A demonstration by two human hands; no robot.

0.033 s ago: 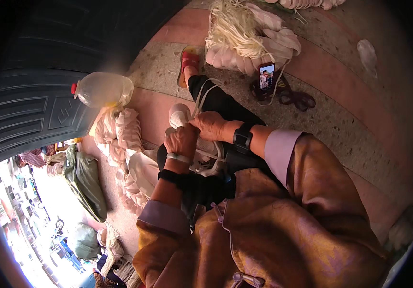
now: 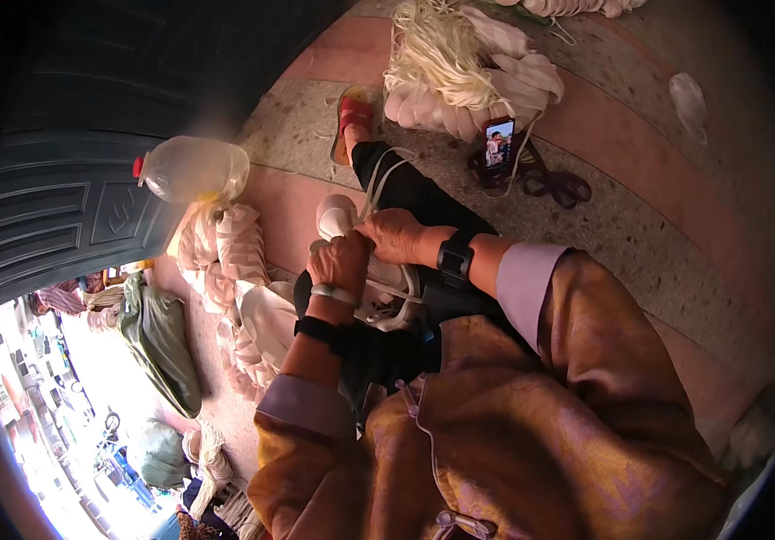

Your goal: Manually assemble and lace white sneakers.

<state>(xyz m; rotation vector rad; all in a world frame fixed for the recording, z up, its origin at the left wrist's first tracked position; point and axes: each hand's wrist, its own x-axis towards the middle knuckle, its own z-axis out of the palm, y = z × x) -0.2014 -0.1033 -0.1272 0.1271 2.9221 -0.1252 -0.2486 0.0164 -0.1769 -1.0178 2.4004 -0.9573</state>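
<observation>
In my lap lies a pale, rounded piece with a mesh-like surface [image 2: 337, 214], its lower part covered by my hands. My left hand [image 2: 340, 262] is closed, thumb side against my right hand [image 2: 392, 236], whose fingers are also closed. Both grip white cord [image 2: 373, 195] close to the pale piece; the exact hold at the fingertips is hidden. One loop of the cord rises over my dark trouser leg, and more strands [image 2: 396, 301] cross below my left hand.
Ahead sits a heap of cream cord [image 2: 441, 63] on pale bundles [image 2: 432, 112]. A lit phone [image 2: 500, 144] stands beside dark coiled straps [image 2: 558, 184]. To the left are a clear plastic jug [image 2: 197, 169], pale folded strips [image 2: 225, 243], a dark panelled door [image 2: 54, 211] and a green sack [image 2: 158, 333].
</observation>
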